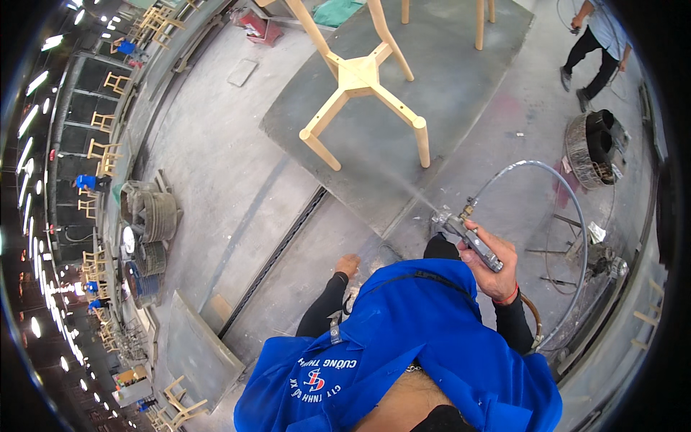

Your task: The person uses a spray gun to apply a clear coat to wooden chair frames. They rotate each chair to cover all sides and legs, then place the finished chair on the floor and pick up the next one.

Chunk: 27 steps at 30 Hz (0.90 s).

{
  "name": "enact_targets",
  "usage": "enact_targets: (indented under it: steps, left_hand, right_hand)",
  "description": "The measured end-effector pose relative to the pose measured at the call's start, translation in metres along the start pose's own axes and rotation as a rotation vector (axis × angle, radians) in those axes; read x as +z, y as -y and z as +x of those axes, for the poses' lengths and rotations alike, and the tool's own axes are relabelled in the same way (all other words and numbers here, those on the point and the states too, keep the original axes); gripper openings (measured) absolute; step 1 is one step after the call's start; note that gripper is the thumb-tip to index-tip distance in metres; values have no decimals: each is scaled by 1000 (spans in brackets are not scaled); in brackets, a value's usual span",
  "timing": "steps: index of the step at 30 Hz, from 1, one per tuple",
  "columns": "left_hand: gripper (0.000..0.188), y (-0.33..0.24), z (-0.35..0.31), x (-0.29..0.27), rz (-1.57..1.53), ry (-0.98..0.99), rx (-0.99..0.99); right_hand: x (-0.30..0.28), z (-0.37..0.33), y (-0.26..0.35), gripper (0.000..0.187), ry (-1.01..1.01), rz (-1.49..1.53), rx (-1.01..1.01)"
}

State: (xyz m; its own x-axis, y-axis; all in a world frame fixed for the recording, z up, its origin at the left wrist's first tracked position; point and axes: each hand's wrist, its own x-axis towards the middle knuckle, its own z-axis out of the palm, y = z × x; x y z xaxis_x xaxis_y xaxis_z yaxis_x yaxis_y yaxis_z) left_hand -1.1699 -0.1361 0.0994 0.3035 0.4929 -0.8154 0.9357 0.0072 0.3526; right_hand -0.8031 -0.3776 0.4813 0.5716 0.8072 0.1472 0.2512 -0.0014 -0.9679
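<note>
My right hand [497, 263] is wrapped round a metal spray gun [468, 237], which points up and to the left. A pale mist streams from its nozzle toward a bare light-wood chair frame [358, 78] with splayed legs and crossing rails. A grey hose [576, 209] runs from the gun in a wide arc to the right and back beside my right forearm. The gun is apart from the wood. My left hand [348, 266] hangs low in front of my left side, away from the chair; its fingers are too foreshortened to make out.
The chair frame stands on a large grey board [288, 119]. A chain track [270, 263] crosses the floor. Round bins stand left [150, 216] and right [590, 147]. A person [601, 43] holding a hose stands far right. More chairs [104, 155] line the left.
</note>
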Motion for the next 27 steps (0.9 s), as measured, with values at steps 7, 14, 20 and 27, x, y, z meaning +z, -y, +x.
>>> enact_targets:
  steps: [7,14,20,27]
  left_hand:
    - [43,-8,96,10,198,-43,192]
    - [45,-113,88,1,-347,10,196]
    - [63,-302,45,-39,-607,-244,370]
    - [82,-490,98,-62,-484,-665,664]
  right_hand:
    - [-16,-48,24,49,-272,-13,62]
    - [-61,-52,-22,45,-399,152,421]
    - [-134,-9,-150,37,-255,71,636]
    - [-222,10,-192,45,-129,143,602]
